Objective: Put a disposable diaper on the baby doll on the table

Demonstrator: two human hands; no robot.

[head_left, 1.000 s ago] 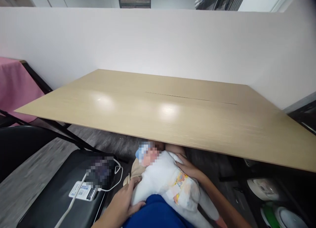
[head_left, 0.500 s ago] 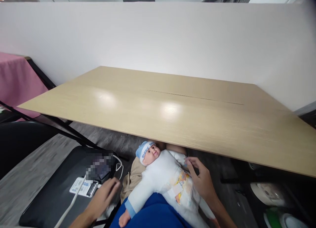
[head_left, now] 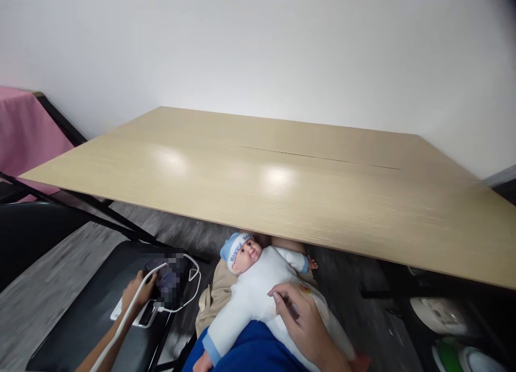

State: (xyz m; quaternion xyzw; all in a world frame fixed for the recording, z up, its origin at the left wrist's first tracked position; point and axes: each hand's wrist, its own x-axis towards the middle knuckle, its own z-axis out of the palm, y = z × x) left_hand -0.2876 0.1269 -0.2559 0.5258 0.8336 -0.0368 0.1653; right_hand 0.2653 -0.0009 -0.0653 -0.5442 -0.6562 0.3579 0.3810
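A baby doll [head_left: 258, 286] in a white suit with blue cuffs and a blue-and-white cap lies face up across my lap. Above its belly, my right hand [head_left: 304, 321] has thumb and forefinger brought together; whatever is in that pinch, if anything, is too small to make out. The hand covers most of the printed diaper [head_left: 307, 289] on the doll. To the left, my left hand [head_left: 135, 292] is at the black seat, its curled thumb and finger closed about the near edge of a dark phone [head_left: 167, 283], partly blurred out.
A wooden table [head_left: 258, 173] stands ahead, its front edge just over the doll's head. The black chair seat [head_left: 84, 302] carries a white cable [head_left: 121, 329] and a white card [head_left: 116, 310]. Pink cloth [head_left: 30, 135] hangs at left. Pale round objects [head_left: 437, 315] sit low at right.
My left hand has moved up and left to the phone. My right hand has shifted from beside the doll's arm to over its belly, uncovering the doll's small hand.
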